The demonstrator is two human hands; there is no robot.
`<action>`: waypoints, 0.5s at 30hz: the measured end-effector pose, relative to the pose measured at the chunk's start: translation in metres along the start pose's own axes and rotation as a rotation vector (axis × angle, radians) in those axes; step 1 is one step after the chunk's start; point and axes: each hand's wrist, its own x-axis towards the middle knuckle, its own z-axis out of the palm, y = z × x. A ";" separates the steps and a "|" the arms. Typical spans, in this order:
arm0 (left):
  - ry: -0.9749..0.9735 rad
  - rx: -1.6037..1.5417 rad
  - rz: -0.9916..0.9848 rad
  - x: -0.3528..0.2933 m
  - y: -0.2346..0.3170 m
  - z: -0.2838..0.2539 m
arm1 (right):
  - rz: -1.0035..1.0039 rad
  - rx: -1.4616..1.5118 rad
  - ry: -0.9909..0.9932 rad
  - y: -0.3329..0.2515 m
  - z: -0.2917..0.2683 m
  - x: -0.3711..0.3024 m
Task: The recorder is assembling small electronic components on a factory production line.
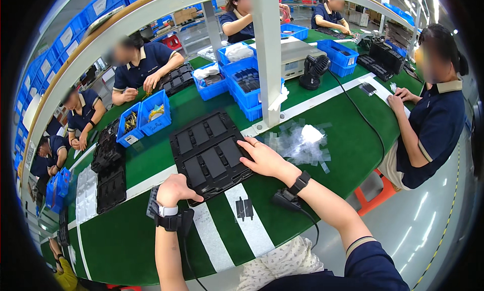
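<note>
At the black tray point(202, 153): right hand point(260, 158) loosely spread, left hand point(174, 191) thumb-first (grip unclear).

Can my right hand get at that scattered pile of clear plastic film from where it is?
Probably yes: the right hand rests at the right edge of the black moulded plastic tray, and the scattered clear plastic film lies just beside that hand, with nothing visible standing between.
</note>
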 end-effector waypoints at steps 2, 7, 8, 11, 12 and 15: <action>0.015 -0.025 0.001 -0.005 -0.006 0.002 | -0.011 0.016 0.016 -0.004 0.005 0.003; 0.156 -0.222 0.208 -0.009 -0.025 0.015 | -0.115 0.033 0.083 -0.009 0.004 0.005; 0.131 -0.251 0.174 -0.007 -0.015 0.012 | -0.101 0.032 0.065 -0.008 -0.002 0.003; 0.070 -0.188 0.150 0.000 -0.008 0.016 | -0.052 0.010 0.031 -0.004 -0.007 -0.004; 0.088 -0.180 0.131 0.000 -0.006 0.017 | -0.031 0.017 0.022 -0.002 -0.007 -0.006; 0.089 -0.177 0.101 -0.001 -0.009 0.020 | 0.016 0.050 -0.026 -0.011 -0.006 -0.005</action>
